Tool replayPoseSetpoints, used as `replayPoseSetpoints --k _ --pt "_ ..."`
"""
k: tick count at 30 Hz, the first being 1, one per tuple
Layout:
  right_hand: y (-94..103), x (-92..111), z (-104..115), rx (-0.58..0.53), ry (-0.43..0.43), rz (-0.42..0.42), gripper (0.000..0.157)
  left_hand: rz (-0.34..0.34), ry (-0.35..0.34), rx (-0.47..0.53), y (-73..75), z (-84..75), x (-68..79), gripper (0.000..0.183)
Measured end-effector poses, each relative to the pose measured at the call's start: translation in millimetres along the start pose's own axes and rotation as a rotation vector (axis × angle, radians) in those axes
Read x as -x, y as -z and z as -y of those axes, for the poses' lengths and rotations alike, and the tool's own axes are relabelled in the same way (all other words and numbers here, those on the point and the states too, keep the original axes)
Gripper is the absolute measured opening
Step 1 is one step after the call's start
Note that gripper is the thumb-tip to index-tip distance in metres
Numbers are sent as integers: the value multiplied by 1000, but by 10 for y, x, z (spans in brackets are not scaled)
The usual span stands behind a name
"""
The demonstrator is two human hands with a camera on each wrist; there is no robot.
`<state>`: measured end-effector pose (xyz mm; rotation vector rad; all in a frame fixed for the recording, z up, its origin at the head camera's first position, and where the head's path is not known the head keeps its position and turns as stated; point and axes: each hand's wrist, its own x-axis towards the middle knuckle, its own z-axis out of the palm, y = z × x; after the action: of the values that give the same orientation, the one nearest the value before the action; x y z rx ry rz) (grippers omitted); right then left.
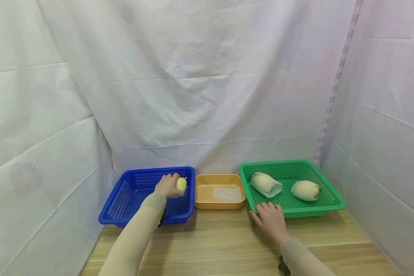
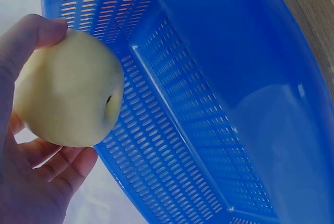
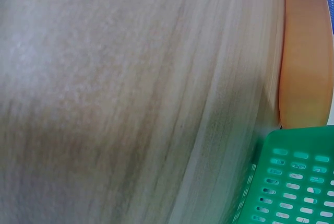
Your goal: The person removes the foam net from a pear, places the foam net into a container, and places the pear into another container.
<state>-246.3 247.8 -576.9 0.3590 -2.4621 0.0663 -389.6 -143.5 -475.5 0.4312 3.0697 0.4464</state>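
In the head view my left hand (image 1: 168, 186) holds a pale yellow-green pear (image 1: 181, 184) over the right part of the blue basket (image 1: 105, 219). Up close in the left wrist view, thumb and fingers grip the pear (image 2: 73, 91) from opposite sides. My right hand (image 1: 271, 220) rests its fingers on the front rim of the green basket (image 1: 317, 211), near its left corner. Two pears in white foam nets lie inside that basket: the left net pear (image 1: 260, 183) is mostly covered, and the right net pear (image 1: 305, 190) shows its yellow end. The right wrist view does not show the hand.
Between the baskets stands a shallow yellow-orange tray (image 1: 207, 206) with a flat white foam net (image 1: 227, 194) in it. All three containers stand on a wood-grain table (image 1: 220, 245). White cloth (image 1: 207, 115) hangs behind and on both sides.
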Motion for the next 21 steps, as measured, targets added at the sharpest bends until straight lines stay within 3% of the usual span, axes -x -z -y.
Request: replayPoseSetpoints --k 21 --pt "-7 -1 16 -3 -5 -12 29 77 9 -16 -89 -20 -55 76"
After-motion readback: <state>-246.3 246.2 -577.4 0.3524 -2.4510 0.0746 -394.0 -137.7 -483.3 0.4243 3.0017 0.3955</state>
